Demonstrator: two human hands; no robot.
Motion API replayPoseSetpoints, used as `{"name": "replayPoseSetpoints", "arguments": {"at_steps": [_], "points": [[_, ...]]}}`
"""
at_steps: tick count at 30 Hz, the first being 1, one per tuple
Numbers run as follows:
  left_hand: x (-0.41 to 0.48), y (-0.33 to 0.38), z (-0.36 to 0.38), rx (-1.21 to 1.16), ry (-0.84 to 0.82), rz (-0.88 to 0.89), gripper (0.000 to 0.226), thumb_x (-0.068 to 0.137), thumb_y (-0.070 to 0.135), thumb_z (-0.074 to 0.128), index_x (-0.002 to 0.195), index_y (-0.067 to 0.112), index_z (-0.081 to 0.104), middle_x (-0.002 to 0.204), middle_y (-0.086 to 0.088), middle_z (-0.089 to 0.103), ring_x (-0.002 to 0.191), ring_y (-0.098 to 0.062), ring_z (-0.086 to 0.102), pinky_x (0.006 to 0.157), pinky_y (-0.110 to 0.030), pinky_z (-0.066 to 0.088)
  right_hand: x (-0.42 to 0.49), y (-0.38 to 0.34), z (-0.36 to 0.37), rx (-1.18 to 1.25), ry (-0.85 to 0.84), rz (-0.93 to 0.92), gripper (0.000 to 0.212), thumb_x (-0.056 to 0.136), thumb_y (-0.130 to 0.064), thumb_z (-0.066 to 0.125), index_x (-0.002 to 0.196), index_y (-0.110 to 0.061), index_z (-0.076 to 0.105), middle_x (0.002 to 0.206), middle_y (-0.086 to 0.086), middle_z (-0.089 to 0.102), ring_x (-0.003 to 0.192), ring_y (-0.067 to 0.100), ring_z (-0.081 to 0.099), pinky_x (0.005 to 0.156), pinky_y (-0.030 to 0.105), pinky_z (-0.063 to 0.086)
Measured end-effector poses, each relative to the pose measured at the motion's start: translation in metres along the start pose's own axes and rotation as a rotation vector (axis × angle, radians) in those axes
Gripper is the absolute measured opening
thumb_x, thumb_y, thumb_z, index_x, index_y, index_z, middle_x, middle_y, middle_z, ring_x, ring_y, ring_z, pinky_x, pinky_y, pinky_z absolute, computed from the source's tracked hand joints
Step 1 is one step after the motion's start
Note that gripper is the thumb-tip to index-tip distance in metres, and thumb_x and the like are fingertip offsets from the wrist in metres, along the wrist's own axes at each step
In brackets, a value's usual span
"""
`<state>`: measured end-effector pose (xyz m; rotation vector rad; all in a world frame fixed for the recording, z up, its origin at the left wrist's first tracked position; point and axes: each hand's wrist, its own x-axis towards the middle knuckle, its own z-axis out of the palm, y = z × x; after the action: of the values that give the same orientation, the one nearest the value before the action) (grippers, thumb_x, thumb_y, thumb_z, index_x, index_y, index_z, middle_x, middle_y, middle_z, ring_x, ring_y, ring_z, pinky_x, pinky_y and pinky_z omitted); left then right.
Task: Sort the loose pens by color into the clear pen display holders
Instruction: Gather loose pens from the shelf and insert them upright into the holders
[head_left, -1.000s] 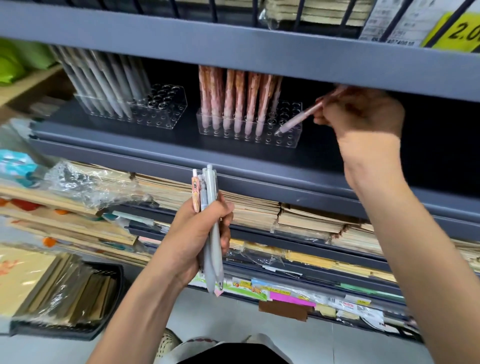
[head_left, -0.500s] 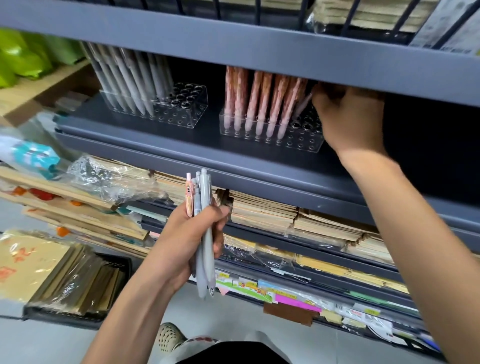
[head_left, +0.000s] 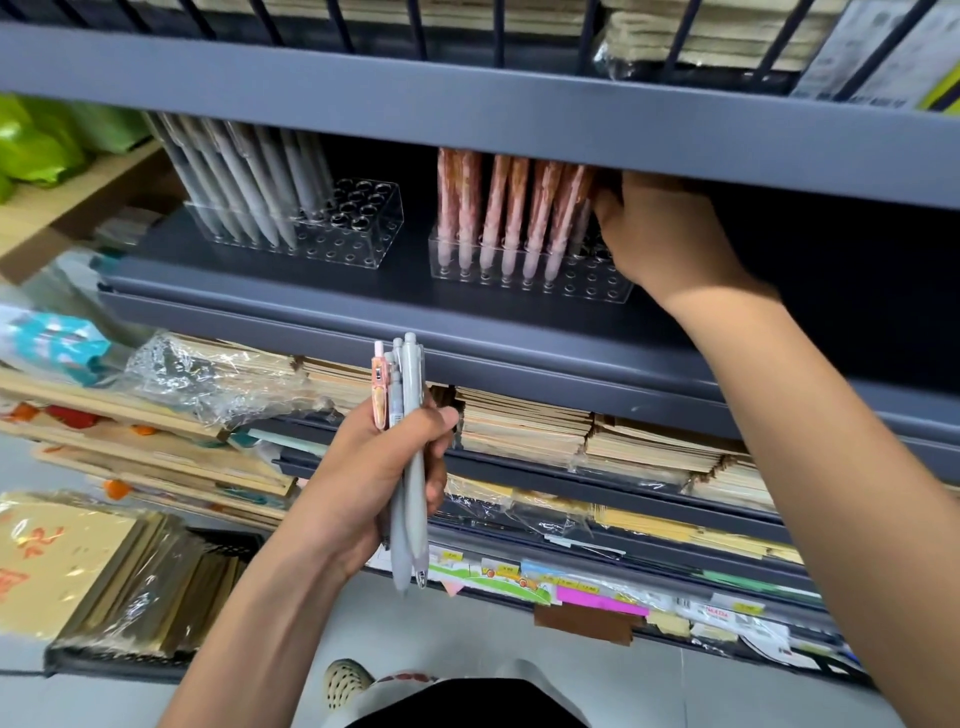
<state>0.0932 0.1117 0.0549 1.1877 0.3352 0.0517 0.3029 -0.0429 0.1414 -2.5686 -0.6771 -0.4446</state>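
Since a second ago the right hand (head_left: 660, 234) has gone from holding a pale pink pen slantwise over the holes to reaching deep under the grey metal shelf lip (head_left: 519, 119). Its fingers now lie against the right end of the row of marbled pink pens (head_left: 511, 208). These stand in the clear plastic pen holder (head_left: 597, 293) just below and left of that hand. A paler pink pen (head_left: 583, 223) stands just beside the thumb at the end of the row, and is probably the one being seated. The fingertips are hidden by the lip and the pens, so I cannot tell whether the hand grasps that pen or has let it go.

Well below, the left hand (head_left: 363, 478) is clenched round a bundle of loose pens, upright in the fist. Most are matte grey pens (head_left: 410, 415), with one peach-pink clip pen (head_left: 380, 389) on the outer side of the bundle.

Up and to the left of this hand sits a second clear plastic holder (head_left: 363, 244). A slanted row of grey pens (head_left: 249, 187) fills its far half, and the holes nearer the right hand stand open.

The sorting looks well under way but not finished. Each holder carries a single colour and both show free holes. The bundle is left to place: the peach-pink pen probably belongs beside the right hand and the greys in the other holder. Whether more loose pens wait elsewhere is not visible.
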Motion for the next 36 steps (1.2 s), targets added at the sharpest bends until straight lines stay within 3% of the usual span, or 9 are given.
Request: {"name": "replayPoseSetpoints", "arguments": {"at_steps": [4, 6, 8, 10, 12, 14, 19, 23, 36], "points": [[0.001, 0.0, 0.004, 0.04, -0.042, 0.007, 0.029, 0.073, 0.024, 0.076, 0.068, 0.014, 0.049, 0.06, -0.002, 0.048, 0.039, -0.017, 0.044, 0.041, -0.024, 0.04, -0.005, 0.001, -0.006, 0.079, 0.026, 0.084, 0.038, 0.097, -0.034, 0.05, 0.127, -0.012, 0.055, 0.132, 0.012, 0.058, 0.123, 0.032, 0.051, 0.102, 0.033, 0.036], [0.002, -0.001, 0.006, 0.054, -0.063, 0.006, 0.03, 0.07, 0.027, 0.078, 0.065, 0.015, 0.052, 0.057, -0.003, 0.047, 0.038, -0.018, 0.044, 0.041, -0.024, 0.041, -0.015, 0.001, -0.012, 0.173, 0.127, 0.145, 0.033, 0.092, -0.041, 0.054, 0.111, -0.016, 0.065, 0.115, 0.008, 0.067, 0.113, 0.031, 0.058, 0.102, 0.035, 0.041], [0.002, -0.002, 0.009, 0.053, -0.092, 0.002, 0.028, 0.068, 0.028, 0.081, 0.064, 0.017, 0.055, 0.056, -0.004, 0.046, 0.038, -0.018, 0.044, 0.042, -0.024, 0.041, -0.032, -0.004, -0.017, 0.435, 0.157, 0.17, 0.014, 0.085, -0.038, 0.061, 0.085, -0.025, 0.067, 0.086, 0.0, 0.072, 0.086, 0.023, 0.066, 0.084, 0.036, 0.052], [0.003, -0.004, 0.014, 0.05, -0.115, -0.012, 0.029, 0.065, 0.028, 0.084, 0.067, 0.019, 0.056, 0.056, -0.005, 0.046, 0.038, -0.018, 0.044, 0.042, -0.024, 0.042, -0.056, -0.014, -0.022, 0.732, -0.017, 0.185, 0.008, 0.082, -0.027, 0.068, 0.074, -0.028, 0.067, 0.071, -0.004, 0.071, 0.058, 0.01, 0.061, 0.057, 0.024, 0.049], [0.004, -0.007, 0.021, 0.062, -0.134, -0.024, 0.034, 0.064, 0.028, 0.085, 0.072, 0.018, 0.054, 0.056, -0.006, 0.047, 0.038, -0.019, 0.044, 0.041, -0.025, 0.042, -0.076, -0.02, -0.02, 0.795, -0.283, 0.144, 0.009, 0.083, -0.027, 0.072, 0.077, -0.022, 0.071, 0.072, -0.001, 0.072, 0.051, 0.007, 0.056, 0.047, 0.016, 0.042], [0.006, -0.009, 0.028, 0.083, -0.152, -0.031, 0.037, 0.063, 0.027, 0.086, 0.073, 0.016, 0.053, 0.054, -0.007, 0.047, 0.038, -0.02, 0.044, 0.041, -0.025, 0.042, -0.088, -0.026, -0.018, 0.813, -0.425, 0.108, 0.012, 0.081, -0.027, 0.076, 0.082, -0.015, 0.072, 0.072, 0.004, 0.072, 0.052, 0.007, 0.056, 0.047, 0.014, 0.041], [0.009, -0.017, 0.046, 0.092, -0.24, -0.044, 0.033, 0.063, 0.033, 0.088, 0.066, 0.02, 0.059, 0.052, -0.005, 0.049, 0.037, -0.017, 0.047, 0.04, -0.024, 0.043, -0.102, -0.025, -0.015, 0.91, -0.475, 0.12, 0.018, 0.078, -0.009, 0.078, 0.091, -0.001, 0.068, 0.079, 0.022, 0.069, 0.065, 0.016, 0.059, 0.065, 0.029, 0.049], [0.008, -0.022, 0.048, -0.072, -0.297, -0.054, 0.044, 0.065, 0.052, 0.088, 0.069, 0.019, 0.058, 0.06, -0.003, 0.048, 0.037, -0.014, 0.043, 0.041, -0.021, 0.039, -0.102, -0.012, -0.021, 1.022, -0.371, 0.161, 0.009, 0.082, -0.002, 0.072, 0.09, 0.0, 0.067, 0.077, 0.023, 0.067, 0.063, 0.019, 0.061, 0.059, 0.026, 0.053], [-0.001, -0.002, -0.019, -0.151, -0.231, 0.059, 0.032, 0.078, 0.027, 0.081, 0.083, 0.005, 0.059, 0.069, -0.007, 0.063, 0.035, -0.012, 0.045, 0.039, -0.02, 0.041, -0.085, -0.058, 0.008, 1.21, -0.036, 0.411, 0.011, 0.085, -0.014, 0.071, 0.088, -0.005, 0.065, 0.062, 0.006, 0.065, 0.048, 0.016, 0.057, 0.045, 0.024, 0.048]]}}
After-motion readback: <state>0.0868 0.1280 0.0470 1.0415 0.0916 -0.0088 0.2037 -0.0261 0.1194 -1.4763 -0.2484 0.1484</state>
